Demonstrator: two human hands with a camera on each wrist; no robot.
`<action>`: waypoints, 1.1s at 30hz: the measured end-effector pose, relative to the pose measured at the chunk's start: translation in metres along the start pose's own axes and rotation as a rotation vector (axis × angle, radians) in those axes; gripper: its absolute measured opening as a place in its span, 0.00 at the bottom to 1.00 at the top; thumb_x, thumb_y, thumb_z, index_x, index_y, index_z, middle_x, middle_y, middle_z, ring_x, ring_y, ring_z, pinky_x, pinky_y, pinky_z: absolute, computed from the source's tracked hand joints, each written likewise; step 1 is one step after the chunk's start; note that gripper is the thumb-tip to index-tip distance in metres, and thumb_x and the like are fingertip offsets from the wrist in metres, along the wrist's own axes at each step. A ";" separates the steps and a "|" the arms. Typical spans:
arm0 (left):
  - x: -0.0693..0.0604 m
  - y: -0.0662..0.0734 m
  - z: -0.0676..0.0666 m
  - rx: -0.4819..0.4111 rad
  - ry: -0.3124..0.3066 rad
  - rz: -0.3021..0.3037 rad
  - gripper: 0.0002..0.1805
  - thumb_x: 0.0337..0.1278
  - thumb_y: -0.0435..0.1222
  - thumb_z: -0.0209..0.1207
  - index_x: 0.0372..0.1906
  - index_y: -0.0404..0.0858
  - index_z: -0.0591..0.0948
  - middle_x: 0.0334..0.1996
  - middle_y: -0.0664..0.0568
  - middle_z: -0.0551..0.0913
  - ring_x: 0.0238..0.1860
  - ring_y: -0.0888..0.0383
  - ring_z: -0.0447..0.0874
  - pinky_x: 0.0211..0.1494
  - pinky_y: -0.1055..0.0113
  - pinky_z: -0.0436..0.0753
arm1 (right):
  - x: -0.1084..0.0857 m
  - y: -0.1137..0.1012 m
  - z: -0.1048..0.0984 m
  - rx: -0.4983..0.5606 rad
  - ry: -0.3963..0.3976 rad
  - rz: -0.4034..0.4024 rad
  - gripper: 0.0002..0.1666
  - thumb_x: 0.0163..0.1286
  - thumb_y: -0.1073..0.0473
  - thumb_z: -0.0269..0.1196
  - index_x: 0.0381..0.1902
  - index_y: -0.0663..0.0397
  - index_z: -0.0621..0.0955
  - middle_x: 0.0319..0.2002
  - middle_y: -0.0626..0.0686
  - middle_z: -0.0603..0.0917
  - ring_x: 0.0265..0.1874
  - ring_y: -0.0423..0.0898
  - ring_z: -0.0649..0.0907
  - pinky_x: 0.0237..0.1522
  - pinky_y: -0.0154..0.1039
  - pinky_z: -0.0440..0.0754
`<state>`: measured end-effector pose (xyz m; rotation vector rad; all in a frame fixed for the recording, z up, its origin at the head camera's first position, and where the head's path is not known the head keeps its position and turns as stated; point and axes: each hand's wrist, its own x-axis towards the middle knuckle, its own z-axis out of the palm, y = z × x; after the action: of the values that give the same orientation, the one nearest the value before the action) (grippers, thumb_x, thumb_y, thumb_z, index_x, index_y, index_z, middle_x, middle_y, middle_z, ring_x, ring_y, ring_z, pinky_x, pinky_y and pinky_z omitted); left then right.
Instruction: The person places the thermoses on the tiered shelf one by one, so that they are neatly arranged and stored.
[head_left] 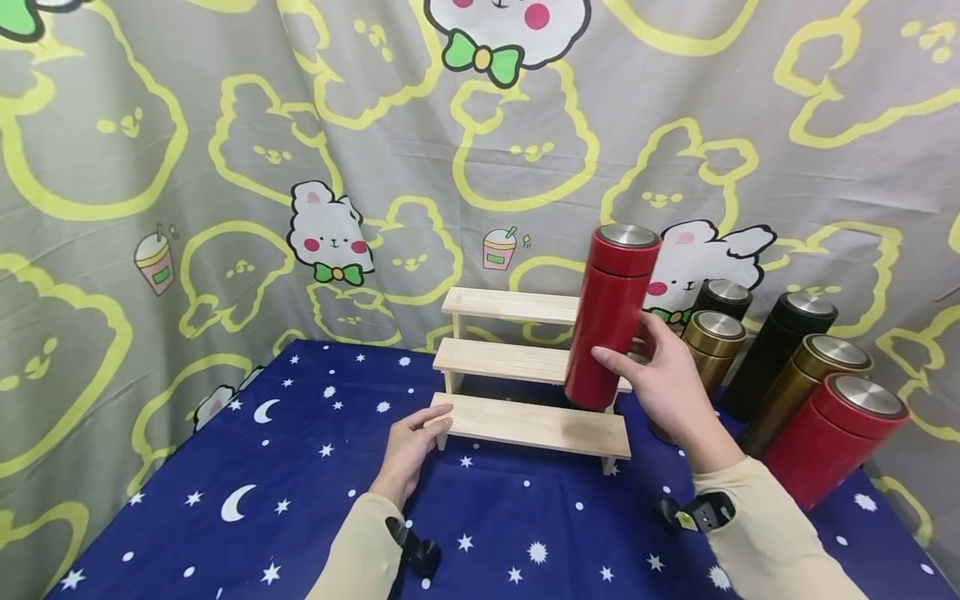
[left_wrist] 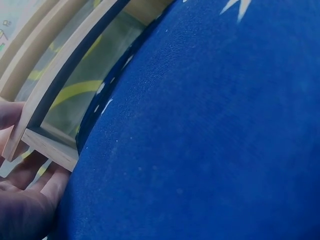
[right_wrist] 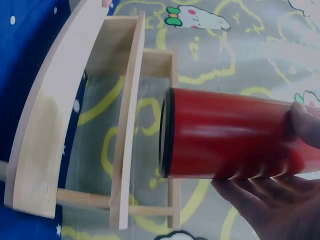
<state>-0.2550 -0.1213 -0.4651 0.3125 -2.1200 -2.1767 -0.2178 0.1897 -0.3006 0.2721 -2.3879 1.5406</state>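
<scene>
Star-printed blue desk cloth lies before one patterned curtain. One three-step wooden stand sits on it; the left hand grips its near left corner between fingers. The right hand wraps its fingers round one lifted red flask, at the stand's right side. Farther right stand two black flasks, two gold flasks, one upright red flask.

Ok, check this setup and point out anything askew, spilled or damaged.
Nothing clearly stands out. The held red bottle tilts slightly, but the right hand is holding it. The bottles at the right seem to lean, perhaps from the wide lens. No spill shows on the blue cloth, nor damage on the wooden rack.
</scene>
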 end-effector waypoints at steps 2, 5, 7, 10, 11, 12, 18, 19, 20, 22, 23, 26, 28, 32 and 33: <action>-0.001 -0.001 0.000 0.003 -0.001 0.002 0.16 0.52 0.29 0.67 0.49 0.34 0.87 0.47 0.46 0.82 0.23 0.63 0.64 0.28 0.72 0.65 | 0.005 -0.002 0.004 0.022 -0.014 0.011 0.45 0.66 0.48 0.68 0.73 0.58 0.62 0.62 0.61 0.74 0.60 0.58 0.75 0.59 0.59 0.73; -0.001 -0.001 0.000 0.008 0.003 -0.003 0.15 0.52 0.29 0.67 0.48 0.36 0.87 0.48 0.46 0.82 0.26 0.64 0.68 0.30 0.74 0.68 | 0.012 -0.005 0.009 0.048 -0.026 0.021 0.46 0.66 0.47 0.68 0.74 0.58 0.61 0.62 0.59 0.74 0.60 0.57 0.75 0.59 0.57 0.73; -0.001 -0.001 0.000 0.005 -0.003 -0.005 0.15 0.52 0.30 0.67 0.48 0.35 0.87 0.51 0.44 0.81 0.32 0.63 0.75 0.35 0.74 0.73 | 0.017 -0.009 0.010 0.072 -0.034 0.022 0.46 0.66 0.48 0.68 0.74 0.58 0.61 0.62 0.59 0.74 0.59 0.56 0.76 0.59 0.56 0.73; 0.000 -0.001 0.000 -0.013 -0.013 -0.008 0.15 0.53 0.29 0.68 0.47 0.34 0.87 0.55 0.41 0.80 0.41 0.58 0.79 0.41 0.71 0.77 | 0.026 -0.014 0.013 0.123 -0.055 0.023 0.46 0.65 0.49 0.69 0.74 0.56 0.62 0.62 0.58 0.74 0.57 0.55 0.78 0.57 0.54 0.75; 0.000 -0.001 0.000 -0.017 -0.015 -0.011 0.15 0.53 0.29 0.68 0.48 0.34 0.87 0.56 0.41 0.80 0.42 0.57 0.80 0.42 0.71 0.77 | 0.029 -0.016 0.014 0.144 -0.062 0.024 0.45 0.65 0.50 0.69 0.74 0.56 0.62 0.62 0.58 0.75 0.57 0.55 0.78 0.56 0.53 0.77; 0.000 0.000 0.000 -0.015 -0.019 -0.007 0.15 0.53 0.30 0.68 0.48 0.34 0.87 0.56 0.40 0.79 0.43 0.56 0.80 0.43 0.70 0.78 | 0.032 -0.017 0.015 0.159 -0.067 0.024 0.45 0.65 0.51 0.69 0.73 0.56 0.62 0.61 0.58 0.75 0.56 0.55 0.79 0.56 0.53 0.77; 0.000 -0.001 -0.002 -0.003 -0.034 -0.003 0.15 0.54 0.30 0.68 0.49 0.32 0.86 0.57 0.38 0.78 0.46 0.56 0.81 0.46 0.69 0.79 | 0.050 -0.025 0.026 0.234 -0.080 0.035 0.43 0.63 0.52 0.71 0.71 0.53 0.66 0.59 0.57 0.76 0.55 0.54 0.79 0.56 0.52 0.77; 0.000 -0.001 -0.003 -0.001 -0.032 -0.009 0.15 0.54 0.30 0.68 0.49 0.33 0.86 0.57 0.38 0.78 0.46 0.56 0.81 0.46 0.69 0.79 | 0.053 -0.026 0.029 0.246 -0.084 0.036 0.43 0.63 0.52 0.71 0.71 0.53 0.66 0.59 0.57 0.76 0.55 0.54 0.79 0.56 0.51 0.77; 0.000 -0.001 -0.004 0.003 -0.032 -0.009 0.15 0.55 0.30 0.67 0.49 0.33 0.86 0.57 0.38 0.78 0.46 0.56 0.81 0.46 0.69 0.79 | 0.056 -0.026 0.032 0.258 -0.088 0.035 0.42 0.63 0.52 0.71 0.71 0.53 0.67 0.59 0.57 0.76 0.55 0.54 0.79 0.56 0.51 0.77; 0.000 -0.001 -0.004 0.013 -0.030 -0.014 0.15 0.55 0.30 0.67 0.49 0.33 0.86 0.57 0.39 0.79 0.45 0.56 0.81 0.46 0.69 0.79 | 0.062 -0.027 0.036 0.271 -0.095 0.037 0.43 0.62 0.53 0.72 0.71 0.53 0.67 0.59 0.56 0.76 0.55 0.53 0.79 0.56 0.51 0.77; 0.000 -0.001 -0.005 0.019 -0.029 -0.019 0.14 0.55 0.31 0.67 0.48 0.34 0.86 0.56 0.40 0.79 0.45 0.56 0.80 0.45 0.69 0.79 | 0.065 -0.027 0.038 0.272 -0.096 0.035 0.43 0.62 0.53 0.72 0.71 0.53 0.67 0.58 0.56 0.76 0.55 0.53 0.79 0.56 0.51 0.77; 0.001 -0.001 -0.004 0.021 -0.036 -0.017 0.14 0.56 0.31 0.67 0.48 0.34 0.86 0.56 0.39 0.79 0.45 0.56 0.80 0.44 0.69 0.79 | 0.071 -0.029 0.042 0.272 -0.099 0.046 0.45 0.61 0.53 0.73 0.72 0.53 0.66 0.59 0.56 0.76 0.55 0.53 0.79 0.55 0.51 0.79; 0.001 -0.001 -0.004 0.016 -0.040 -0.017 0.14 0.56 0.31 0.67 0.48 0.34 0.86 0.57 0.39 0.79 0.46 0.55 0.81 0.46 0.69 0.79 | 0.074 -0.032 0.043 0.274 -0.102 0.054 0.45 0.60 0.53 0.73 0.72 0.53 0.66 0.59 0.57 0.76 0.55 0.54 0.79 0.54 0.51 0.79; 0.002 -0.002 -0.004 0.011 -0.041 -0.016 0.14 0.56 0.31 0.67 0.48 0.33 0.86 0.58 0.38 0.78 0.49 0.54 0.81 0.49 0.67 0.80 | 0.079 -0.037 0.047 0.288 -0.113 0.065 0.46 0.60 0.54 0.73 0.72 0.54 0.65 0.59 0.57 0.76 0.56 0.54 0.78 0.54 0.51 0.79; 0.003 -0.002 -0.005 0.013 -0.040 -0.015 0.14 0.56 0.31 0.67 0.48 0.33 0.86 0.57 0.39 0.78 0.48 0.55 0.81 0.48 0.68 0.80 | 0.080 -0.038 0.048 0.298 -0.116 0.068 0.45 0.61 0.55 0.73 0.72 0.54 0.65 0.59 0.57 0.76 0.56 0.54 0.77 0.54 0.51 0.79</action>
<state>-0.2565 -0.1262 -0.4675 0.2889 -2.1606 -2.1960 -0.2878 0.1301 -0.2599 0.3543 -2.2658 1.9635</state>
